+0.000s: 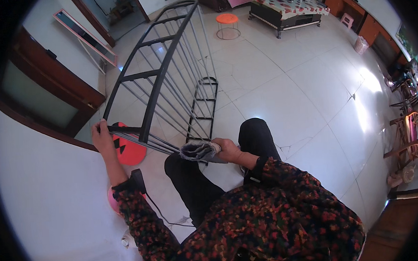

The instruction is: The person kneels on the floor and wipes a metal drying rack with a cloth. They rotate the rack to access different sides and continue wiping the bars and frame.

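A tall metal rack (159, 72) stands before me, with a ladder-like black frame at the top and a similar black frame (213, 99) at the floor. Thin grey rods (174, 100) run between the two frames. My left hand (102, 137) grips the near left corner of the top frame, its fingers partly hidden behind the bar. In my right hand (228, 150) is a folded grey cloth (197, 151) with frayed edges, held above and between my knees, close to the rack's near rods. Whether the cloth touches a rod I cannot tell.
A red mat-like object (134, 151) lies under the rack's near left side, by the wall. A black cord (160, 211) trails on the floor near my left leg. Beyond the rack stand an orange-topped stool (227, 19) and a cloth-covered table (287, 4). A mirror (86, 36) leans at left.
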`<state>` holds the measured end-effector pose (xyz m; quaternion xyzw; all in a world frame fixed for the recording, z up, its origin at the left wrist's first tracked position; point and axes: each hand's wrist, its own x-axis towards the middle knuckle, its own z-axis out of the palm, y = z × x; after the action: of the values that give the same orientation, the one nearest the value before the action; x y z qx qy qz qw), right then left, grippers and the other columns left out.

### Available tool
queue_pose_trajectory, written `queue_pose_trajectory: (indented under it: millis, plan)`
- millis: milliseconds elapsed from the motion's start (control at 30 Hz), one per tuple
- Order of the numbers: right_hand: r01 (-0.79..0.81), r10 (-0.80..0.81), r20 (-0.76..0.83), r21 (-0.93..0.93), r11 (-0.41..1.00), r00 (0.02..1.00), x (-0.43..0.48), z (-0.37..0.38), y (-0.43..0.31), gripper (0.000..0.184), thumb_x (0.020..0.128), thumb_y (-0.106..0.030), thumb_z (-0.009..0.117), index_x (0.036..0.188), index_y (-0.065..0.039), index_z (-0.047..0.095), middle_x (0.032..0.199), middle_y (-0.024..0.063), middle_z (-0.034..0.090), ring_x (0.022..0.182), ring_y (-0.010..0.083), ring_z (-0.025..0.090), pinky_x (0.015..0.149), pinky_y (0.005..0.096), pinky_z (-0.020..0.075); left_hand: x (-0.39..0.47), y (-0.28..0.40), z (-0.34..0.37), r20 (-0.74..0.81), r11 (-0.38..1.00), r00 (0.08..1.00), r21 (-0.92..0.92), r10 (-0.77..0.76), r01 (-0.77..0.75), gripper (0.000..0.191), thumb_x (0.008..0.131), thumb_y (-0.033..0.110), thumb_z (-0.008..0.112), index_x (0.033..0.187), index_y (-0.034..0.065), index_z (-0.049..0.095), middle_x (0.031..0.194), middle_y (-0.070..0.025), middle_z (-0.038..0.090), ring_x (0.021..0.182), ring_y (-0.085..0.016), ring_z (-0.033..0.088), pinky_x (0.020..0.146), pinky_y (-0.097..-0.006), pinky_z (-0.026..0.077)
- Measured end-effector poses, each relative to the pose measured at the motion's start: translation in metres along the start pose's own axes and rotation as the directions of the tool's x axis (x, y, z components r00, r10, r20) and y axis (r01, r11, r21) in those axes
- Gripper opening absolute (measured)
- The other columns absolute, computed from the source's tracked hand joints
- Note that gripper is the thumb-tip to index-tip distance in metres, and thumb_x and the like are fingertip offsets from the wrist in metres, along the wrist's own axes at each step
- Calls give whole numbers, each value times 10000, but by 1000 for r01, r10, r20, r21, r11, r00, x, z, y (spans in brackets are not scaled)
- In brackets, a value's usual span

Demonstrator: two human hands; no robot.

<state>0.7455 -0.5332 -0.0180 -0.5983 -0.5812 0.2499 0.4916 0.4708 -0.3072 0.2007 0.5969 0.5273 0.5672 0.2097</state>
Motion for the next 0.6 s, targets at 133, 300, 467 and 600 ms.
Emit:
queue_pose_trajectory:
  millis: [133,300,467,600]
  plan:
    - [-145,143,68,24,989,987,-17,-13,23,326,708,-43,683,1030,-19,639,920,162,669,852,273,658,766,335,509,-16,3,9,102,998,994,67,-25,18,332,906,297,553,789,-13,549,666,-37,482,574,-110,421,525,-271,361]
    - [-173,174,4,120,977,985,-15,-7,48,326,699,-81,700,1014,-23,643,899,168,671,840,277,657,759,355,509,-18,-7,21,89,999,995,25,-40,37,373,910,308,537,761,-34,533,641,-55,464,574,-130,408,551,-294,360]
    - [-145,149,-10,178,973,989,4,12,66,303,698,-89,695,990,-26,645,883,182,665,826,309,658,745,372,511,-3,-25,28,110,996,993,83,-40,31,383,916,320,531,779,-36,554,653,-67,491,590,-136,421,570,-291,369]
    - [-120,122,-2,164,979,993,24,22,72,295,699,-86,695,982,-21,640,881,184,662,823,313,655,740,368,511,11,-41,35,117,996,992,71,-54,46,408,926,344,517,807,-42,573,677,-75,514,607,-141,433,582,-287,376]
